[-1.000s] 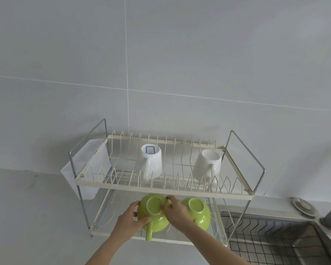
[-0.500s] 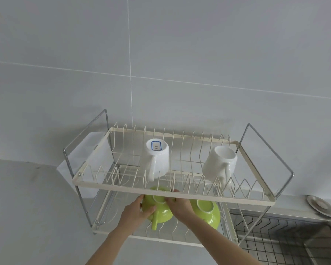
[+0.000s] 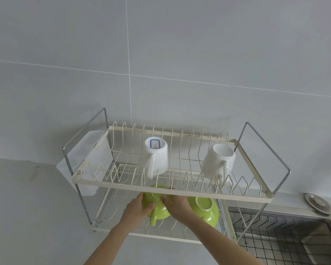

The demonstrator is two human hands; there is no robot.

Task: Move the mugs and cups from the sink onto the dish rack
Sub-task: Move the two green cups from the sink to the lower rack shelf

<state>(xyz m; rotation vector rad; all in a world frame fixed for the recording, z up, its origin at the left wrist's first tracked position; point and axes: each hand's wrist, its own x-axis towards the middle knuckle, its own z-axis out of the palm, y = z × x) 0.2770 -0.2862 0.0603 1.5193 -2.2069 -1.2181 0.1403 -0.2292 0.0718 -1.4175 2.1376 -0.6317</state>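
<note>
A two-tier wire dish rack (image 3: 180,191) stands on the counter by the wall. Two white mugs sit upside down on its top tier: one (image 3: 157,154) with a blue-framed label on its base, the other (image 3: 219,162) tilted at the right. On the lower tier, my left hand (image 3: 137,208) and my right hand (image 3: 177,204) both hold a green cup (image 3: 158,207), upside down, handle pointing toward me. A second green cup (image 3: 203,208) lies upside down just right of it. The top tier's front rail hides part of the held cup.
The steel sink (image 3: 287,240) with a wire grid in its basin lies at the lower right, beside the rack. A round metal strainer lid (image 3: 317,203) rests on the counter behind it. A translucent plastic holder (image 3: 84,155) hangs on the rack's left side.
Both hands have pushed the green cup further in under the top tier. The view has shifted closer to the rack and slightly left.
</note>
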